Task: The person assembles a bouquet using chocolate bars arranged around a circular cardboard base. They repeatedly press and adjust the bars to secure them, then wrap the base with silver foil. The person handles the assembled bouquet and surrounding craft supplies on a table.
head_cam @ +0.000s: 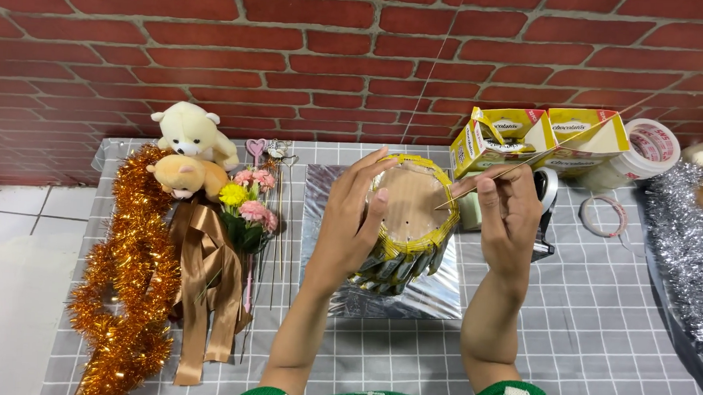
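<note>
At the far left of the grey checked worktop (586, 314) lies a coil of orange-gold tinsel garland (127, 274), with a cream plush bear (190, 133) and a tan plush bear (186, 175) beside it. A bronze satin ribbon (206, 286) trails down below them, next to a small bunch of pink and yellow artificial flowers (249, 200) and several thin wire picks (278, 218).

In the middle, over a square of silver foil sheet (410, 301), the left hand (350, 221) cups the side of a round cardboard drum ringed with foil-wrapped sweets and yellow tape (406, 224) — fingers spread and curled around its rim, holding it tilted towards the camera. The right hand (506, 222) is pinched shut on a thin wooden skewer (521, 173), whose tip rests near the drum's upper right edge.

To do this well, the left hand should likely keep the drum steady while the skewer goes in straight — a slanted push might tear the card.

Further right stand two opened yellow-and-white cartons (539, 135), a roll of printed tape (647, 149), and silver tinsel (689, 255).
</note>
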